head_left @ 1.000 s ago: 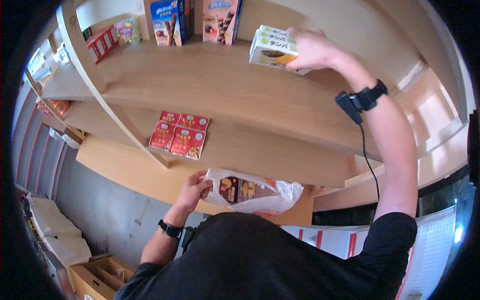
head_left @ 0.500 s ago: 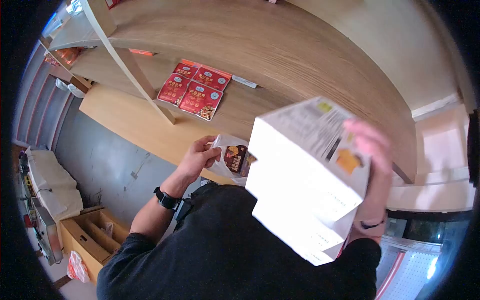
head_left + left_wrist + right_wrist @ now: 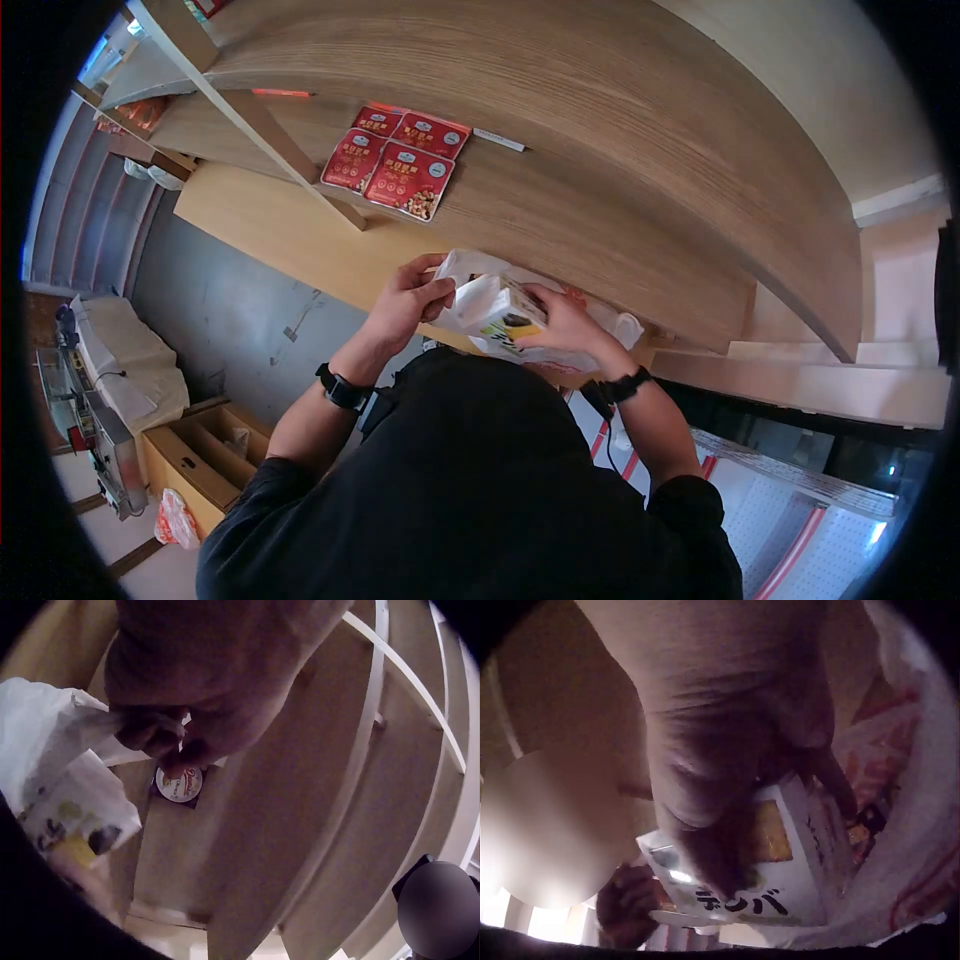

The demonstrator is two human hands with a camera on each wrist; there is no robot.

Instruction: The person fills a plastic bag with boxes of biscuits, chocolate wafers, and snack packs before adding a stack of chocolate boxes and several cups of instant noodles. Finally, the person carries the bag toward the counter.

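Note:
The left hand (image 3: 402,300) pinches the rim of a white plastic bag (image 3: 610,322); in the left wrist view its fingers curl on the plastic. The right hand (image 3: 568,325) grips a white box (image 3: 505,312) with yellow and green print at the bag's mouth. From the right wrist, the box (image 3: 780,859) shows between thumb and fingers, with the bag (image 3: 922,847) beside it and dark packaging (image 3: 866,825) partly visible inside. How deep the box sits in the bag cannot be told.
Red snack packs (image 3: 408,182) lie on the lower wooden shelf (image 3: 560,215), beside an upright divider (image 3: 250,125). A cardboard box (image 3: 195,455) stands on the floor at lower left, with a red-and-white bag (image 3: 176,518) near it.
The right hand has brought the white box down from the upper shelf to the bag's mouth. The left hand still pinches the bag. The head view has turned away from the upper shelf's boxes.

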